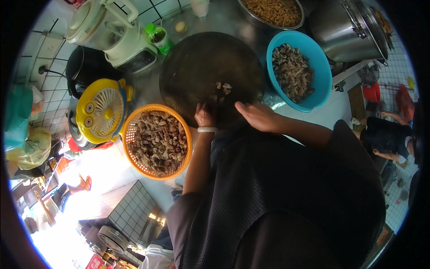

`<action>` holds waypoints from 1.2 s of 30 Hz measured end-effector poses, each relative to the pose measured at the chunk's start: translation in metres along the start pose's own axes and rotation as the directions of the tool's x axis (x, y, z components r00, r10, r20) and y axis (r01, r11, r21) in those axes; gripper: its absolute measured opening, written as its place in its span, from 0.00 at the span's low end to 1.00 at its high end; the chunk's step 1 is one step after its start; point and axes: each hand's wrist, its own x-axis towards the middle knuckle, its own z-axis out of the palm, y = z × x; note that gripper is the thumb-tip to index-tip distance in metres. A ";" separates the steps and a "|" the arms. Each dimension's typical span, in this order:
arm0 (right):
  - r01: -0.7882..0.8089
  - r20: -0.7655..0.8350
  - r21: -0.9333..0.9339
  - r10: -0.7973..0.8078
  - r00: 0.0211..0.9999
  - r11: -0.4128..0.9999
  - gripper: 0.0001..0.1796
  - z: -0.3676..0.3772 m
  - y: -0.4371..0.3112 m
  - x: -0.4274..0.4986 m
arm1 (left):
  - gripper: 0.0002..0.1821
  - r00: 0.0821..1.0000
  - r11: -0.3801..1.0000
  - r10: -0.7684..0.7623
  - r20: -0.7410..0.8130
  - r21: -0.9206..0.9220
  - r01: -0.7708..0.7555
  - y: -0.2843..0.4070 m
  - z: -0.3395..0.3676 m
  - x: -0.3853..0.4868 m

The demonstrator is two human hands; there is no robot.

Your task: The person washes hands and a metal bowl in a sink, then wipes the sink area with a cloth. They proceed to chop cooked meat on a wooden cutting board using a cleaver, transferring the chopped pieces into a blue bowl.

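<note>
A round, dark chopping board (211, 64) lies on the metal counter in front of me. Small pieces of what looks like meat (224, 88) sit on its near part. My left hand (205, 115), a pale bangle at its wrist, is curled low at the board's near edge; what its fingers touch is too dark to tell. My right hand (258, 116) is at the near right edge with its thumb stretched out and its other fingers mostly hidden. Any tool in it cannot be made out. An orange basket (126, 143) of meat pieces stands left, a blue basin (324, 72) of cut meat right.
Behind are a green-capped bottle (160, 38), a blender (127, 53) and a steel bowl (300, 20) of brown crumbly food. A large steel pot (339, 33) stands at the back right, a yellow fan (97, 111) at the left. Other people are farther off on both sides.
</note>
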 end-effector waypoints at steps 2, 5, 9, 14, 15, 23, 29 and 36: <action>0.056 -0.068 -0.039 -0.058 0.996 0.998 0.15 0.001 -0.004 0.012 | 0.07 1.000 1.000 0.006 0.013 0.015 -0.007 0.004 0.004 0.000; 0.119 -0.074 -0.148 -0.131 0.989 0.982 0.14 0.002 0.006 0.034 | 0.09 1.000 1.000 0.027 -0.005 -0.013 -0.027 0.002 -0.003 -0.002; 0.242 -0.254 -0.082 -0.255 0.933 0.967 0.14 -0.021 0.025 0.018 | 0.10 0.975 0.990 -0.049 -0.216 -0.137 0.019 0.031 -0.043 -0.002; 0.282 0.005 -0.147 -0.284 0.959 0.948 0.14 -0.002 0.016 -0.001 | 0.09 0.911 0.976 -0.143 -0.388 0.098 0.195 0.001 -0.138 0.014; 0.270 -0.033 -0.128 -0.276 0.960 0.954 0.14 0.001 0.016 0.004 | 0.11 0.886 0.945 -0.163 -0.434 0.191 0.267 -0.044 -0.147 0.018; 0.118 -0.224 -0.057 -0.128 0.966 0.991 0.18 -0.010 0.042 0.038 | 0.14 0.784 0.817 -0.429 -0.449 0.177 0.549 -0.133 -0.147 0.045; 0.068 -0.223 -0.035 -0.074 0.972 0.997 0.21 -0.011 0.039 0.030 | 0.13 0.942 0.966 -0.258 -0.215 -0.056 0.252 0.009 -0.125 0.053; 0.087 -0.167 -0.042 -0.092 0.982 0.995 0.17 -0.022 0.027 0.008 | 0.06 0.995 0.997 -0.041 -0.094 -0.071 0.034 0.015 -0.008 0.015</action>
